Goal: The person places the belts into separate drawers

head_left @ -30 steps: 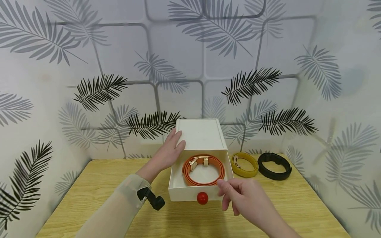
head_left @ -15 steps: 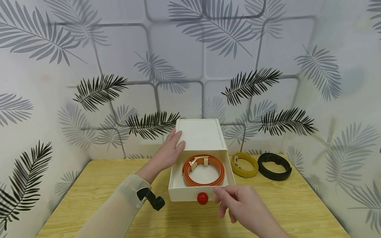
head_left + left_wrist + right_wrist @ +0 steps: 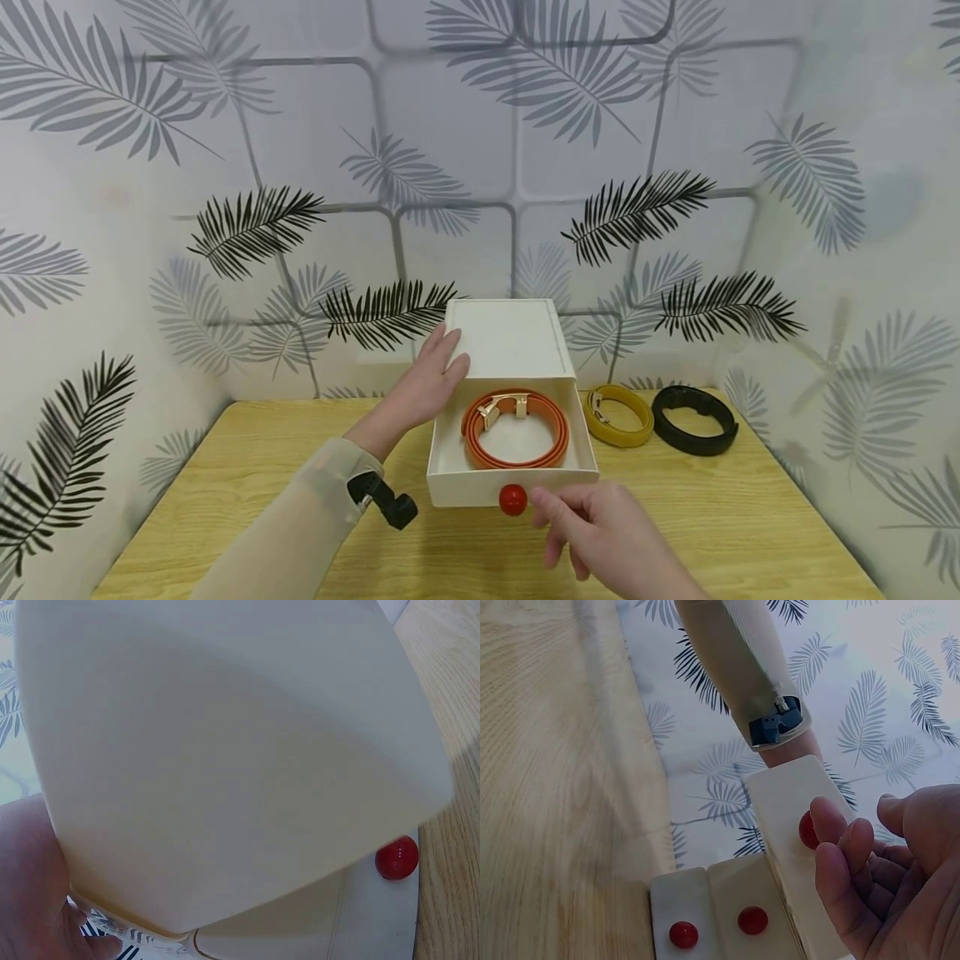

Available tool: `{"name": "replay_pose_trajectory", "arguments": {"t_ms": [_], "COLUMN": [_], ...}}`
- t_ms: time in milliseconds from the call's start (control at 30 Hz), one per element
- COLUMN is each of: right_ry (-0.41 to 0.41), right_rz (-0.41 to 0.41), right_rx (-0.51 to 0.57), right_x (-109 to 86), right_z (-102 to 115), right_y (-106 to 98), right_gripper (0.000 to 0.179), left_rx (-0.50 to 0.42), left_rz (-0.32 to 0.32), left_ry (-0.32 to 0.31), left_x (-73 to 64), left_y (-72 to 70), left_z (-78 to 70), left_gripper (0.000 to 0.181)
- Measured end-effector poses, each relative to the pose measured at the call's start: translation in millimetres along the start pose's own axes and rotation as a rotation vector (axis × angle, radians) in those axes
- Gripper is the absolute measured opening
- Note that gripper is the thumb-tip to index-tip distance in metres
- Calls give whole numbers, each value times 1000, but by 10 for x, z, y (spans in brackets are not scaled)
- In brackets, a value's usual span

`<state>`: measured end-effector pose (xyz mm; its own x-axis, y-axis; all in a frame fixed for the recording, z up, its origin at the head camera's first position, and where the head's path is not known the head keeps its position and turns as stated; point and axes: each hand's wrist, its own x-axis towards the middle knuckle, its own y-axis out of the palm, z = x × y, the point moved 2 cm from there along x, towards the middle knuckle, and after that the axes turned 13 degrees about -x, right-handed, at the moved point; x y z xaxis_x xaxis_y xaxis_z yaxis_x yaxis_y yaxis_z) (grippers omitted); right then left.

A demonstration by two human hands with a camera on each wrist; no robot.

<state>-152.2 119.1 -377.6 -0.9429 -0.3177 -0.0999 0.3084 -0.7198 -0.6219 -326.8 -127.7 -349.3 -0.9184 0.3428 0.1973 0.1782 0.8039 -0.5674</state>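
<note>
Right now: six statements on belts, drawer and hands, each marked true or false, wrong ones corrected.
1. The orange belt lies coiled in the open drawer. True.
2. The yellow belt and black belt lie on the table. True.
3. In the head view, the black belt is left of the yellow. False: it's right.
4. The left hand touches the white cabinet. True.
5. A hand grips the orange belt. False: neither does; the right hand is beside the red knob.
6. The right wrist view shows only one red knob. False: three.
</note>
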Motion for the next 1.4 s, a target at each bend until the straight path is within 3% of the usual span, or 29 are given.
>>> {"name": "replay_pose_trajectory", "arguments": {"t_ms": [267, 1400], "right_ry": [59, 130], "right_rz": [39, 61], "right_rx": [18, 100], "right_x": [0, 142], "right_z": [-47, -89], "right_y": [82, 405], "right_gripper": [41, 37], "left_rx": [-6, -20], "left_rz": [-2, 3], "left_ry": [11, 0], "left_x": [2, 4], "left_y": [-3, 0], "left_z": [-3, 35], "left_gripper": [69, 70]}}
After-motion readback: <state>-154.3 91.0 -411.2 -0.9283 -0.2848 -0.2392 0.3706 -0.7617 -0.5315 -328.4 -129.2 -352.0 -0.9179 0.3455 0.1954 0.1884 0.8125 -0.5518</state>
